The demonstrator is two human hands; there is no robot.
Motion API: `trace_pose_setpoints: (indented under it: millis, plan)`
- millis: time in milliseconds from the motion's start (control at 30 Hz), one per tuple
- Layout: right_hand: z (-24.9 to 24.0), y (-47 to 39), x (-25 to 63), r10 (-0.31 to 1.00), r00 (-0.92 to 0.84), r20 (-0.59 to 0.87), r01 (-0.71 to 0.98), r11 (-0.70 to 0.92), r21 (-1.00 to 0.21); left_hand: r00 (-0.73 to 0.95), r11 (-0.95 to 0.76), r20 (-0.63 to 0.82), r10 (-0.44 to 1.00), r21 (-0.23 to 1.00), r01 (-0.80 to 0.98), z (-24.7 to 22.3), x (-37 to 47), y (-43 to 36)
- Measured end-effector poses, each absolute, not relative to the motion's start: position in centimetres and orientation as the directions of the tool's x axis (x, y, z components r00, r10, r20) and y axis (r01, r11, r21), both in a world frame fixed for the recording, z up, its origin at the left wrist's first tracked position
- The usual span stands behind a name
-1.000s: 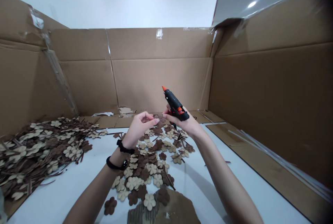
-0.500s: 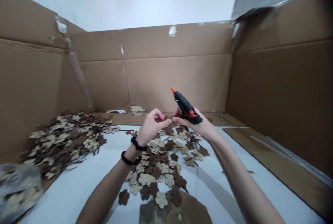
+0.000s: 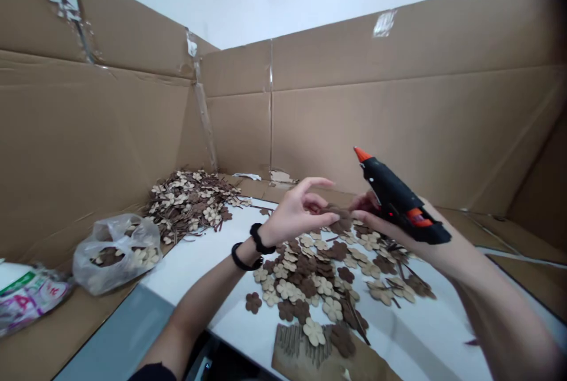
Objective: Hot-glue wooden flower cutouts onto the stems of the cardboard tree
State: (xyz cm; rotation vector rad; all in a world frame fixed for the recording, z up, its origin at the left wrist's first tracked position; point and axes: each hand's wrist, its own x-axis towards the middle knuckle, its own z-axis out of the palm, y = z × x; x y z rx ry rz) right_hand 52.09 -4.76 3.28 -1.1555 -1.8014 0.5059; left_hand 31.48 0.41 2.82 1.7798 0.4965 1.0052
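Observation:
My left hand [image 3: 297,208] wears two black bands at the wrist and pinches a dark brown flower cutout [image 3: 341,222] between thumb and fingers. Its index finger stretches out above the flower. My right hand [image 3: 375,220] holds a black and orange glue gun [image 3: 396,195], its orange nozzle pointing up and to the left, away from the flower. The right thumb and fingertips reach the flower's right side; whether they grip it too I cannot tell. Below both hands, brown and cream flower cutouts [image 3: 305,277] lie scattered over the white table [image 3: 208,272].
A large heap of flower cutouts and thin strips [image 3: 190,201] lies at the back left. Nearer stands a clear plastic bag [image 3: 117,254] with more flowers, beside a printed packet [image 3: 33,298]. A cardboard piece [image 3: 292,357] lies at the front edge. Cardboard walls [image 3: 354,127] surround the table.
The view has turned left, bringing the plastic bag and packet further in. My left index finger has straightened away from the thumb. The flower and glue gun stay in my hands.

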Motion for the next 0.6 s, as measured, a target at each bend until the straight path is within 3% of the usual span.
trace_pose_setpoints:
  millis: [433,533,600]
  plan:
    - [3.8,-5.8,51.9,0.832,-0.158,0.533,0.562,0.519,-0.644,0.302,-0.327,0.255,0.919,0.919,0.221,1.2,18.3,-2.1]
    - [3.7,-5.2,52.3,0.828,-0.092,0.554,0.58,0.497,-0.646,0.156,-0.361,0.326,0.932,0.804,0.472,1.2,14.2,-3.2]
    - [3.5,-5.1,52.4,0.817,0.001,0.576,0.572,0.472,-0.671,0.015,-0.323,0.456,0.89,0.607,0.726,1.8,10.7,-4.0]
